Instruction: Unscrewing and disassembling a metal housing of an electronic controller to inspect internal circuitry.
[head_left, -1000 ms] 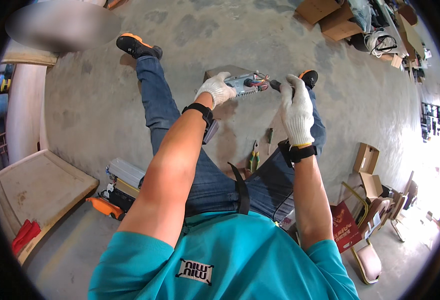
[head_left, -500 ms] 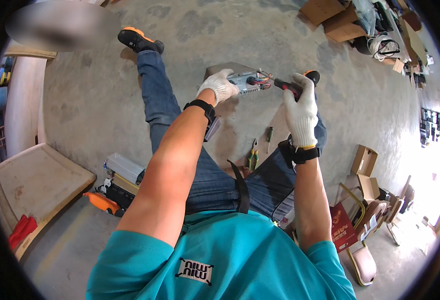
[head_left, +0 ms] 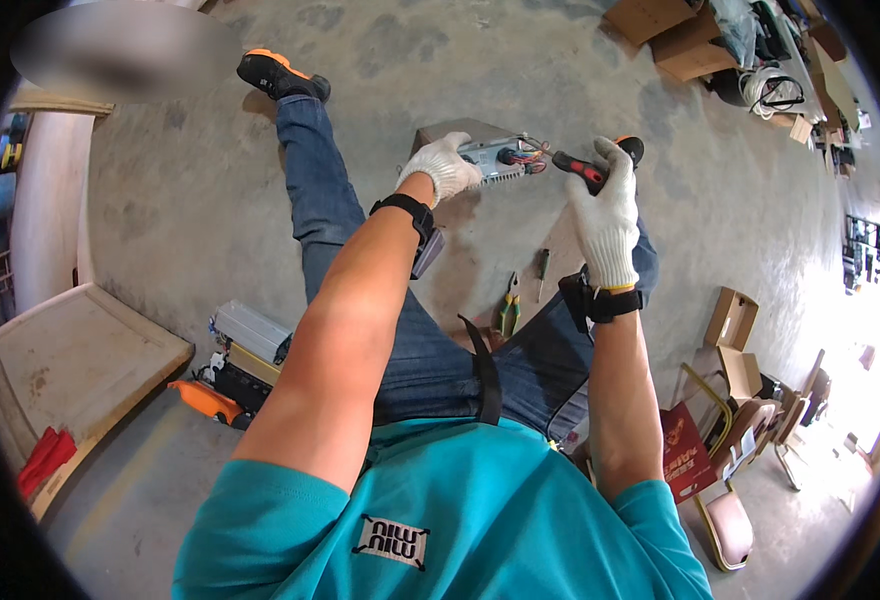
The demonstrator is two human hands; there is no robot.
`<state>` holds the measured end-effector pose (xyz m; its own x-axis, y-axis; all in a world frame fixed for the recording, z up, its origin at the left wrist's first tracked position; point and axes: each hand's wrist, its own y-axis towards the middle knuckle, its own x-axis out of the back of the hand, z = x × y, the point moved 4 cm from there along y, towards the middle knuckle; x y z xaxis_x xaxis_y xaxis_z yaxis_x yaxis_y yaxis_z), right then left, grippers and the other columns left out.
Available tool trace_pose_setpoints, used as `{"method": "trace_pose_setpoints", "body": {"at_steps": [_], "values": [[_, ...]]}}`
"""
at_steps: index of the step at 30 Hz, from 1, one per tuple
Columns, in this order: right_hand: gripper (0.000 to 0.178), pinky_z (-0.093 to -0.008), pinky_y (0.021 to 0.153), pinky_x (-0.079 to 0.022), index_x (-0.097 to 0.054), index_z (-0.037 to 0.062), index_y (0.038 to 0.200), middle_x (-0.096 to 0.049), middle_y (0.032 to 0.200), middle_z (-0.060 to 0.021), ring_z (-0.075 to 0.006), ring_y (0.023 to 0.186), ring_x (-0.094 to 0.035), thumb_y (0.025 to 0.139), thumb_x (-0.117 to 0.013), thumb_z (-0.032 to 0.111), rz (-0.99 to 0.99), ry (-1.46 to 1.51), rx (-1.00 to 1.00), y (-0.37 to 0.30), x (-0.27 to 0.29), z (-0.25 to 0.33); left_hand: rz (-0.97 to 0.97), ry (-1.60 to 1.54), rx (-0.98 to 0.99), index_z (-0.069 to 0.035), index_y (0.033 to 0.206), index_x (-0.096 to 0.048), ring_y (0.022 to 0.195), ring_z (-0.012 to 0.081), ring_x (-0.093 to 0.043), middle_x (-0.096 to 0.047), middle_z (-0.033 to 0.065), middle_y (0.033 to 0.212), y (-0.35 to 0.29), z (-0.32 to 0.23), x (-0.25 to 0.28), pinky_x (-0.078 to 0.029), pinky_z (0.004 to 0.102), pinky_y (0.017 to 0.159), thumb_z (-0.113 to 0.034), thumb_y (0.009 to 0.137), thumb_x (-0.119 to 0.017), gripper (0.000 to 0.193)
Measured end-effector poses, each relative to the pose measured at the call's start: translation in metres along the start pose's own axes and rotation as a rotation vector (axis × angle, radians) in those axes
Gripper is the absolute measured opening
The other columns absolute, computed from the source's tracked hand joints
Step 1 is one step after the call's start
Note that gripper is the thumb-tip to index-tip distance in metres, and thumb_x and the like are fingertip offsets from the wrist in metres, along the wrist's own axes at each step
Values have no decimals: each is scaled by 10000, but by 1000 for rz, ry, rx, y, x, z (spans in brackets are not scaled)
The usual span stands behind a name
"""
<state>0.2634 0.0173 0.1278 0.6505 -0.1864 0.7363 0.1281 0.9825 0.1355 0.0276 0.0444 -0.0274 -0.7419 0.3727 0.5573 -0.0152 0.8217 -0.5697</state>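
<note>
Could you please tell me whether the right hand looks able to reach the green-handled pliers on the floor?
Probably yes, though the right hand holds a red-and-black tool and would likely need to put it down first; nothing visible covers the pliers.

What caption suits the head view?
Gloved left hand holds a metal unit with wires, right hand a red-black tool; pliers lie on the floor.

Our left arm (head_left: pixel 345 300) is extended forward and angled inward; gloved left hand (head_left: pixel 442 168) is gripping. Our right arm (head_left: pixel 628 400) reaches forward, gloved right hand (head_left: pixel 605 215) curled in a grip. Hands apart.
</note>
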Motion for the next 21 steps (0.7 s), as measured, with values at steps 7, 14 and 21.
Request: {"method": "trace_pose_setpoints", "body": {"at_steps": [7, 14, 21], "values": [[382, -439, 1034, -563, -688, 50, 1378, -746, 1244, -175, -347, 1168, -736, 1022, -672, 187, 147, -34, -51, 6, 10, 1, 73, -79, 83, -208, 1631, -561, 1394, 383, -660, -675, 200, 1529, -2, -3, 2, -515, 447, 1192, -282, 822, -802, 847], [367, -422, 1045, -566, -689, 28, 1323, -761, 1227, -172, -339, 1173, -740, 965, -684, 107, 57, -23, 73, 0, 6, -1, 47, -27, 60, -186, 1637, -553, 1370, 373, -671, -686, 204, 1509, -1, -2, 0, -525, 433, 1165, -303, 831, -783, 846], [370, -413, 1043, -565, -696, 27, 1319, -766, 1211, -170, -331, 1155, -747, 964, -688, 129, 66, 16, -7, -1, 18, 8, 36, 19, 25, -149, 1653, -529, 1234, 348, -740, -732, 211, 1430, 4, 2, -3, -566, 416, 1081, -347, 849, -754, 859]]}}
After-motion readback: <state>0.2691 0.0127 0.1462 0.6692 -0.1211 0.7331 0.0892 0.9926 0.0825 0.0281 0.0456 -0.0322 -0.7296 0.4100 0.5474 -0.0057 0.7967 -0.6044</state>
